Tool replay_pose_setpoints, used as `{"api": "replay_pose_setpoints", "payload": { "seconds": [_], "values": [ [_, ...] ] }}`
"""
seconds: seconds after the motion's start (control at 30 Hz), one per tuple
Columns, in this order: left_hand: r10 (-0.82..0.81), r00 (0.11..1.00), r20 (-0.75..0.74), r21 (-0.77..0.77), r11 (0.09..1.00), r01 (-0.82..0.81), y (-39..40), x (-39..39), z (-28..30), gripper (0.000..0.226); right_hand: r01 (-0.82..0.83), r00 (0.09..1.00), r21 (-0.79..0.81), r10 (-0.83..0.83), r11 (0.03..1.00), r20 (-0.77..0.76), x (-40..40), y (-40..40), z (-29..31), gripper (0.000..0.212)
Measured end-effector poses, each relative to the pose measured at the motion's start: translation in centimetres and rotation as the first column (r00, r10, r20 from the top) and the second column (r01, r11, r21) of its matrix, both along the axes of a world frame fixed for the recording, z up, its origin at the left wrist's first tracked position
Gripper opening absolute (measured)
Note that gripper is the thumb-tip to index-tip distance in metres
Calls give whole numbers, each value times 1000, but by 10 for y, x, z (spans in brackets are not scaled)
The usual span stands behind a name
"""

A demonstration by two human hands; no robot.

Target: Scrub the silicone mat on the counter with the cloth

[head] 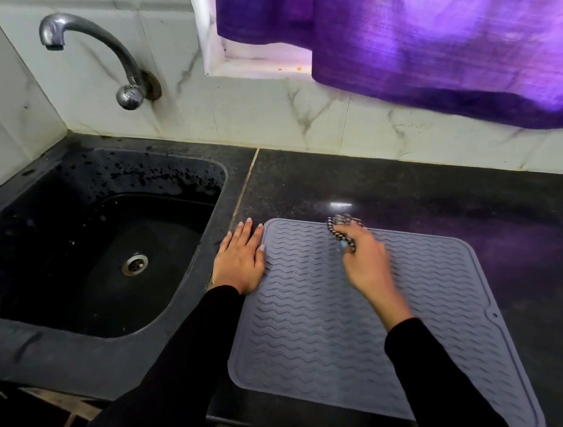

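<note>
A grey silicone mat (358, 312), square with rounded corners and ribbed in wavy ridges, is lying flat on the dark polished stone counter (478, 201), just right of a black sink (81, 253). The left hand (241, 256) is resting flat, fingers straight, partly on the mat's left edge. The right hand (363, 257), blurred, is gripping a small bunched, dark-and-pale patterned cloth (342, 230) against the mat's far edge. A purple woven curtain (445, 32) is hanging above.
</note>
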State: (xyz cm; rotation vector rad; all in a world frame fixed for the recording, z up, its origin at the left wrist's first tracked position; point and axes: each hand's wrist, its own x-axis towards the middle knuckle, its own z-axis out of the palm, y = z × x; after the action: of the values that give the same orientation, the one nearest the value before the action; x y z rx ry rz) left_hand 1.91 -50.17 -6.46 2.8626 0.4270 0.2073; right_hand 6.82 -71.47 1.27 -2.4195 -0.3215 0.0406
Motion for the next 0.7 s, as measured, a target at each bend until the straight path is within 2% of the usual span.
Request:
{"api": "replay_pose_setpoints", "payload": {
  "seconds": [0.07, 0.13, 0.2, 0.33, 0.43, 0.6, 0.63, 0.7],
  "values": [
    [1, 1000, -5, 3, 1000, -1, 0, 0, 0, 82, -163, 985, -73, 166, 984, 40, -10, 15, -13, 57],
    [2, 1000, -11, 5, 1000, -2, 0, 0, 0, 82, -264, 955, -273, 290, 925, 58, -19, 22, -32, 66],
    [1, 1000, -10, 5, 1000, -1, 1, 0, 0, 81, -252, 944, -403, 315, 880, 98, -20, 23, -39, 68],
    [-9, 1000, -13, -2, 1000, 9, 1, 0, 0, 81, -226, 953, -437, 290, 870, 85, -17, 17, -31, 58],
    [-13, 1000, -11, -3, 1000, 13, 2, -1, 0, 81, -200, 957, -464, 274, 863, 97, -16, 6, -29, 62],
    [-12, 1000, -1, 0, 1000, 12, 1, -1, 1, 82, -140, 972, -449, 208, 883, 106, -6, -15, -28, 58],
    [-10, 1000, 0, 1, 1000, 10, 1, -1, 0, 82, -100, 986, -400, 146, 911, 85, -2, -19, -25, 55],
    [-6, 1000, 0, 1, 1000, 6, 0, -1, 0, 83, 52, 997, -155, -61, 987, -53, 9, -27, -15, 47]
  ]
}}
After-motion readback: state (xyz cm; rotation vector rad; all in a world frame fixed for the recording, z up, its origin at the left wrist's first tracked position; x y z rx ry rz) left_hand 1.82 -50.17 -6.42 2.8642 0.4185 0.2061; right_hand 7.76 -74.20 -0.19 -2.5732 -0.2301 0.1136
